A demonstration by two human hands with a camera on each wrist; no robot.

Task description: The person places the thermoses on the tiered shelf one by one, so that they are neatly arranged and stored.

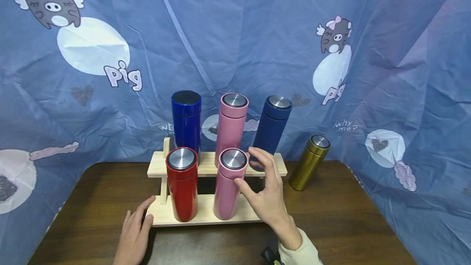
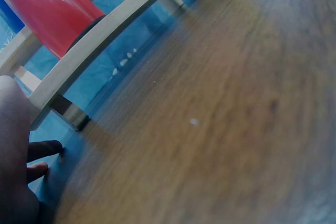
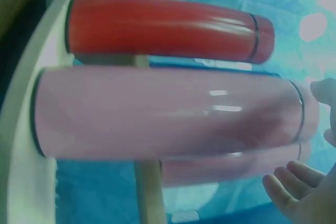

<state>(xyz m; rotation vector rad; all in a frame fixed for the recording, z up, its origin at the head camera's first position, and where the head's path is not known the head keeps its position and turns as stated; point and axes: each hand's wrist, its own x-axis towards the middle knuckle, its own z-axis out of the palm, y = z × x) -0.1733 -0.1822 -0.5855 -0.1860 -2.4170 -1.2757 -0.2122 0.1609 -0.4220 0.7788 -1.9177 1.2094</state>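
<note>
A light wooden two-tier rack (image 1: 160,216) holds several vacuum flasks. On its lower tier stand a red flask (image 1: 185,199) and a pink flask (image 1: 225,195), both with steel-topped lids. My right hand (image 1: 268,197) is beside the front pink flask, thumb by its lid and fingers spread; the right wrist view shows the fingers apart from the flask (image 3: 173,111). Whether the thumb touches it, I cannot tell. At the rack's left end is my left hand (image 1: 133,234), fingers loosely extended along the lower shelf's edge.
The upper tier carries a glossy blue flask (image 1: 187,124), another pink flask (image 1: 231,128) and a matte dark blue flask (image 1: 273,128). A gold flask (image 1: 309,165) stands on the brown table (image 1: 338,224), right of the rack. Behind hangs a blue printed cloth (image 1: 220,32).
</note>
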